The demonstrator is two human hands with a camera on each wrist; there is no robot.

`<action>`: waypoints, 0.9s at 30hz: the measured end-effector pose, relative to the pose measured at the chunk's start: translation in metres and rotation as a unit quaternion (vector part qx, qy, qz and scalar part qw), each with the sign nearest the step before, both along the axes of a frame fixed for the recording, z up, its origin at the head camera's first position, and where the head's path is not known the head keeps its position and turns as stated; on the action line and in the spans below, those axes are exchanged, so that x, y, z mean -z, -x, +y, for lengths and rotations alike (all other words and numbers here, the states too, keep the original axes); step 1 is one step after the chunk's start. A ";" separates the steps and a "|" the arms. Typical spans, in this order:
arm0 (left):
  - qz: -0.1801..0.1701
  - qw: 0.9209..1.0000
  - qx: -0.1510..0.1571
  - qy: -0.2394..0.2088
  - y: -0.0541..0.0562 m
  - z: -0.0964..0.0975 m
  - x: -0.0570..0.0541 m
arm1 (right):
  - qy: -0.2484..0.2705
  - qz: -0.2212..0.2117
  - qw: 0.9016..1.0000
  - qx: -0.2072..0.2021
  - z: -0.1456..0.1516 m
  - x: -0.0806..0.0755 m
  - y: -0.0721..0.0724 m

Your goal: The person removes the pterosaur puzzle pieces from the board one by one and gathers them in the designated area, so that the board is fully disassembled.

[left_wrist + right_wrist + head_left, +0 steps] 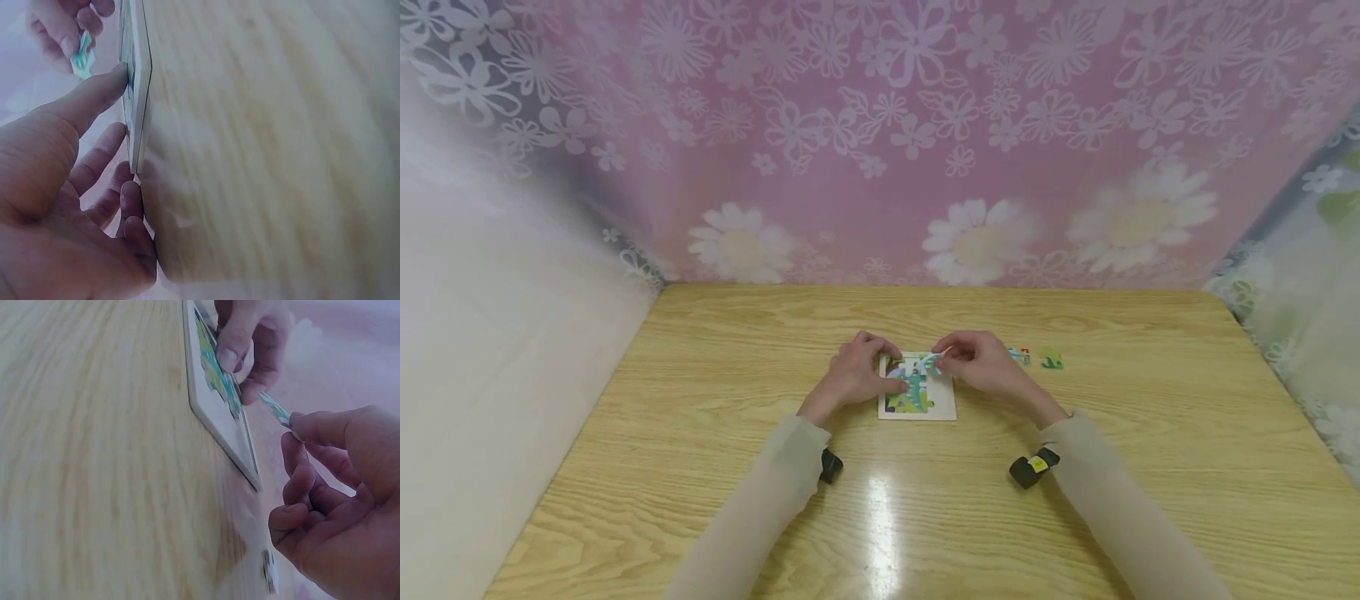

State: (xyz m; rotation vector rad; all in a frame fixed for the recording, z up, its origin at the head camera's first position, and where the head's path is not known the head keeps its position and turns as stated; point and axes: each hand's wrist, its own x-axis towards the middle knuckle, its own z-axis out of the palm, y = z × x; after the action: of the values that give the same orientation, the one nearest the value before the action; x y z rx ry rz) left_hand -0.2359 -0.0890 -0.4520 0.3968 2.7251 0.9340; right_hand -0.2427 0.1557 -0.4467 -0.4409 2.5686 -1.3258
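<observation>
Puzzle piece (275, 410), over the puzzle board's (943, 405) upper right, is pinched in the right grip (983, 363); probably light, stiff, best held by its edges. Left grip (854, 372), spread, touches the board.

Open tabletop (715, 375) leftward, hands (853, 372) flanking the board (943, 406) (sides blocked), loose pieces (1052, 359) rightward

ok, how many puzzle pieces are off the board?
3 visible: held piece in the right hand; red-blue piece and green piece on the table to its right. Others may be hidden.
</observation>
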 end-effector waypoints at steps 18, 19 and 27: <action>0.004 0.998 0.007 -0.060 -0.022 -0.004 0.002 | -0.011 0.010 1.000 0.017 0.055 0.005 -0.027; 0.001 0.998 0.008 -0.058 -0.023 -0.004 0.003 | -0.018 0.014 1.000 0.018 0.058 0.005 -0.028; 0.009 0.999 0.023 -0.042 -0.025 -0.004 0.002 | -0.079 0.049 0.995 0.024 0.071 0.005 -0.033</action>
State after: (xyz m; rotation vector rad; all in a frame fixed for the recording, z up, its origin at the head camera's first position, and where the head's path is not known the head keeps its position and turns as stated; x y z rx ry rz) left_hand -0.2109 -0.0928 -0.4541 0.4836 2.6880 1.0412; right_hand -0.2098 0.2270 -0.4517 -0.4282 2.7552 -1.1289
